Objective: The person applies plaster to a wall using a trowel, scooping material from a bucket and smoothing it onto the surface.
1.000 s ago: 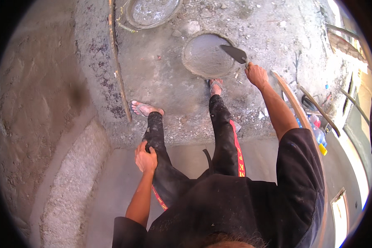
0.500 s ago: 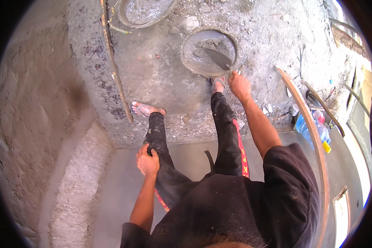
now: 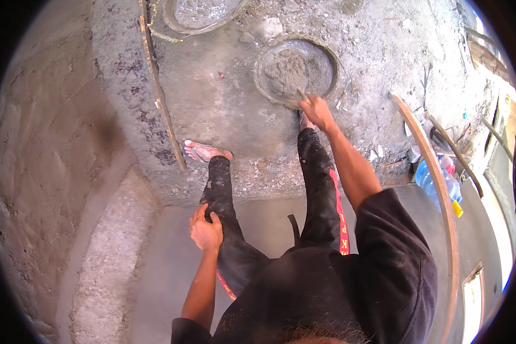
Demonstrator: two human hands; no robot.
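Note:
A round, shallow pan (image 3: 261,86) of grey wet mortar (image 3: 286,67) lies on the rough ground just beyond my right foot. At its near rim my right hand (image 3: 317,112) is closed round the handle of a trowel (image 3: 302,94). The trowel's blade is hidden in the mortar. Lower left, my left hand (image 3: 206,230) rests on the knee of my dark trousers (image 3: 219,189), its fingers apart on the cloth and holding nothing.
A second pan (image 3: 180,28) stands at the far left, beside a long wooden strip (image 3: 157,92). Right of me a wooden plank (image 3: 433,166) slants past clear plastic bottles (image 3: 436,180) and a stick (image 3: 456,150). A rough plastered wall (image 3: 46,172) rises on the left.
My right hand has moved a little left with the trowel, and its dark blade, visible before, is now down in the mortar. The mortar has shifted in the pan. My left hand stays on the knee.

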